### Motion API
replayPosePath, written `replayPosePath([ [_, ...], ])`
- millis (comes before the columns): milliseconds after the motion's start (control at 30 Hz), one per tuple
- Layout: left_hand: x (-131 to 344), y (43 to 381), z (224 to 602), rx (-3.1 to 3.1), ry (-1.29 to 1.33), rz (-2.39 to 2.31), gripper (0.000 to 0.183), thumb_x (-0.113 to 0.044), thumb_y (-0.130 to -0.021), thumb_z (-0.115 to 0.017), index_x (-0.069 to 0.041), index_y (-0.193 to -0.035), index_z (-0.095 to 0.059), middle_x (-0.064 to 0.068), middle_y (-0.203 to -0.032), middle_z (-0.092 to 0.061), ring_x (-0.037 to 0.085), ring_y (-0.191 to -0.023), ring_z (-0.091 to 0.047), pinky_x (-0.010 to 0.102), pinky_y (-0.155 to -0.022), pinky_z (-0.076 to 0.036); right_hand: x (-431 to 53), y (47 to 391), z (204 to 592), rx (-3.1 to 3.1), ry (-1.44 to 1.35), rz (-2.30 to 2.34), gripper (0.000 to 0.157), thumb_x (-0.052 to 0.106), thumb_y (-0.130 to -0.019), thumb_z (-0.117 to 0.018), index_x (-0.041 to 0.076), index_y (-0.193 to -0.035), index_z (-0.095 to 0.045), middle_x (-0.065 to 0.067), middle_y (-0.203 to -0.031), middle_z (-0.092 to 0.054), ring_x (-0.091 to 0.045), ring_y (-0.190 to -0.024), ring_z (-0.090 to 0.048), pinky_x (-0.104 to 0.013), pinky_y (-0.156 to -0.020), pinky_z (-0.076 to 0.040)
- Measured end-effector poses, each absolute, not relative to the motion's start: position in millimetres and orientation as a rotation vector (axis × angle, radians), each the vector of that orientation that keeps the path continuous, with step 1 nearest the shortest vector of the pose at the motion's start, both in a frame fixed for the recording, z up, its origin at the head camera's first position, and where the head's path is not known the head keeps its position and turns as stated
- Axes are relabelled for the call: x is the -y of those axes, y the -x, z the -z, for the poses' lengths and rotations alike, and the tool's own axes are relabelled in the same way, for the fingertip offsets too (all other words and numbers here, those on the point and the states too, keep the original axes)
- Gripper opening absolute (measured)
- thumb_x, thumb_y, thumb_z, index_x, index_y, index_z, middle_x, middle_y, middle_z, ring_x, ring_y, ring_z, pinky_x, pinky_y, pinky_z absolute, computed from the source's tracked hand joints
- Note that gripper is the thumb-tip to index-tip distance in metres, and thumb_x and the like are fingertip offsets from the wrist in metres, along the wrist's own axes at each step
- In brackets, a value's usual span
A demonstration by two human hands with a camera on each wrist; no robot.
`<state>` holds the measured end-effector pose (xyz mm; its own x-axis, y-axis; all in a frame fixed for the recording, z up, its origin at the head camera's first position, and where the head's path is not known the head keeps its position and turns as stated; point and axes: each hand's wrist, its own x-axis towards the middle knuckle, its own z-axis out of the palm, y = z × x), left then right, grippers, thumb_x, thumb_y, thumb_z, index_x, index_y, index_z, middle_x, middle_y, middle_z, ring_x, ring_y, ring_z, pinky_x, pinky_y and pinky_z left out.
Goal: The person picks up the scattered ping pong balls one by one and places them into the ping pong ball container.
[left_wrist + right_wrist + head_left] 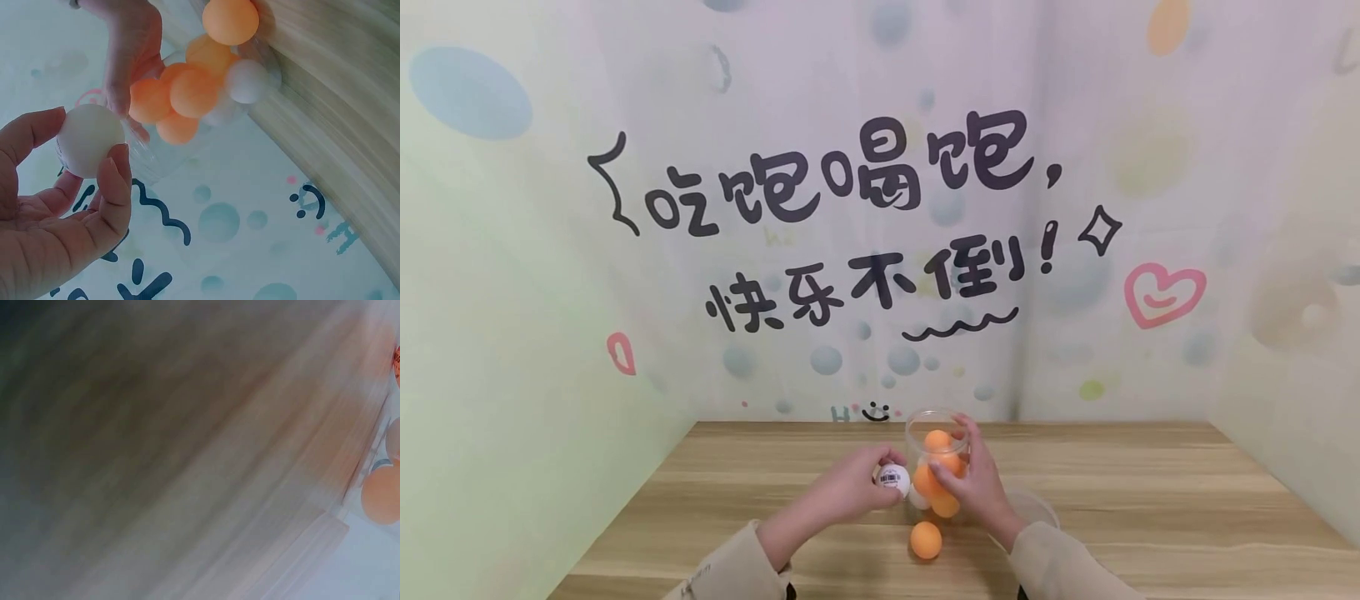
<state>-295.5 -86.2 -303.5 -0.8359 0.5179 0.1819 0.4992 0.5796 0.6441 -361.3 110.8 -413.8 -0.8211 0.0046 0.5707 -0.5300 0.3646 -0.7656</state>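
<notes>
My left hand [850, 485] pinches a white ping-pong ball [892, 482] with dark print, just left of a clear plastic jar [917, 440]. The same ball [92, 140] sits between thumb and fingertips in the left wrist view. My right hand [981, 485] grips the jar's right side. Several orange balls [194, 92] and some white ones [247, 81] are in the jar. A single orange ball [926, 540] lies on the table in front of it. Only some balls [382, 495] show at the right wrist view's edge; the hand is hidden there.
A round clear lid-like piece [1036, 507] lies on the wooden table [760, 467], partly covered by my right forearm. Behind the table's back edge rises a printed curtain-like wall [850, 350], with pale walls at both sides.
</notes>
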Motion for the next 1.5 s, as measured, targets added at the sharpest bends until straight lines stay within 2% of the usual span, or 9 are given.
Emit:
replayPosePath([
  [400, 77.9, 315.2, 290.6, -2.81, -0.896, -1.203, 0.025, -0.002, -0.077, -0.065, 0.001, -0.102, -0.058, 0.009, -0.096, -0.058, 0.024, -0.088, -0.054, 0.026, -0.066, -0.048, -111.4, 361.4, 414.1, 2.149, -0.449, -1.459, 0.068, 0.021, -0.077, -0.072, 0.017, -0.134, -0.034, -0.015, -0.116, -0.05, -0.026, -0.104, -0.048, -0.044, -0.085, -0.044],
  [633, 68.0, 327.8, 283.0, -2.884, -0.862, -1.228, 0.032, -0.007, -0.079, -0.064, 0.003, -0.109, -0.058, 0.01, -0.098, -0.061, 0.019, -0.086, -0.054, 0.03, -0.073, -0.047, -112.3, 361.0, 414.7, 2.141, -0.454, -1.456, 0.068, 0.021, -0.078, -0.072, 0.016, -0.134, -0.034, -0.015, -0.118, -0.05, -0.026, -0.106, -0.047, -0.044, -0.086, -0.043],
  [700, 65.5, 330.0, 281.3, -2.893, -0.838, -1.236, 0.033, -0.009, -0.08, -0.064, 0.002, -0.111, -0.058, 0.01, -0.101, -0.061, 0.02, -0.086, -0.054, 0.034, -0.075, -0.047, -110.9, 360.9, 414.4, 2.135, -0.451, -1.459, 0.069, 0.019, -0.077, -0.073, 0.015, -0.134, -0.034, -0.015, -0.117, -0.05, -0.026, -0.105, -0.048, -0.044, -0.085, -0.043],
  [833, 60.4, 333.6, 279.5, -2.949, -0.817, -1.226, 0.034, -0.01, -0.08, -0.065, -0.001, -0.112, -0.059, 0.009, -0.101, -0.062, 0.02, -0.088, -0.054, 0.051, -0.089, -0.039, -107.3, 361.0, 413.8, 2.124, -0.466, -1.459, 0.07, 0.017, -0.075, -0.073, 0.012, -0.134, -0.035, -0.015, -0.116, -0.05, -0.025, -0.103, -0.049, -0.043, -0.083, -0.044],
  [933, 55.5, 336.0, 279.0, -2.978, -0.835, -1.21, 0.034, -0.01, -0.079, -0.065, -0.001, -0.111, -0.059, 0.009, -0.1, -0.061, 0.02, -0.087, -0.053, 0.047, -0.088, -0.041, -105.6, 360.9, 413.4, 2.116, -0.47, -1.46, 0.07, 0.015, -0.075, -0.073, 0.012, -0.133, -0.035, -0.015, -0.116, -0.05, -0.025, -0.103, -0.048, -0.043, -0.083, -0.044],
  [1033, 49.7, 338.7, 278.8, -2.969, -0.83, -1.204, 0.033, -0.009, -0.08, -0.065, -0.001, -0.111, -0.059, 0.01, -0.1, -0.059, 0.02, -0.085, -0.052, 0.032, -0.072, -0.049, -105.5, 360.8, 413.1, 2.109, -0.46, -1.462, 0.071, 0.015, -0.074, -0.074, 0.013, -0.133, -0.035, -0.014, -0.116, -0.05, -0.025, -0.102, -0.049, -0.043, -0.083, -0.044],
  [1100, 46.3, 341.2, 279.0, -2.964, -0.799, -1.207, 0.032, -0.009, -0.08, -0.065, -0.002, -0.111, -0.06, 0.01, -0.101, -0.058, 0.02, -0.085, -0.052, 0.029, -0.07, -0.049, -105.9, 360.8, 412.8, 2.113, -0.455, -1.458, 0.071, 0.016, -0.074, -0.074, 0.013, -0.134, -0.035, -0.014, -0.116, -0.05, -0.025, -0.102, -0.049, -0.042, -0.083, -0.044],
  [1400, 40.6, 350.7, 285.4, -2.958, -0.725, -1.173, 0.033, -0.008, -0.08, -0.067, -0.002, -0.112, -0.059, 0.012, -0.103, -0.056, 0.02, -0.083, -0.052, 0.031, -0.07, -0.05, -107.7, 360.4, 412.1, 2.136, -0.444, -1.46, 0.071, 0.018, -0.076, -0.073, 0.01, -0.135, -0.034, -0.014, -0.117, -0.05, -0.026, -0.103, -0.049, -0.042, -0.083, -0.044],
  [1500, 41.0, 350.9, 287.4, -2.967, -0.75, -1.143, 0.033, -0.009, -0.081, -0.065, -0.002, -0.113, -0.059, 0.013, -0.106, -0.056, 0.024, -0.089, -0.053, 0.036, -0.076, -0.049, -108.2, 359.5, 411.9, 2.121, -0.445, -1.462, 0.07, 0.016, -0.075, -0.074, 0.012, -0.133, -0.035, -0.014, -0.116, -0.051, -0.026, -0.102, -0.049, -0.042, -0.082, -0.044],
])
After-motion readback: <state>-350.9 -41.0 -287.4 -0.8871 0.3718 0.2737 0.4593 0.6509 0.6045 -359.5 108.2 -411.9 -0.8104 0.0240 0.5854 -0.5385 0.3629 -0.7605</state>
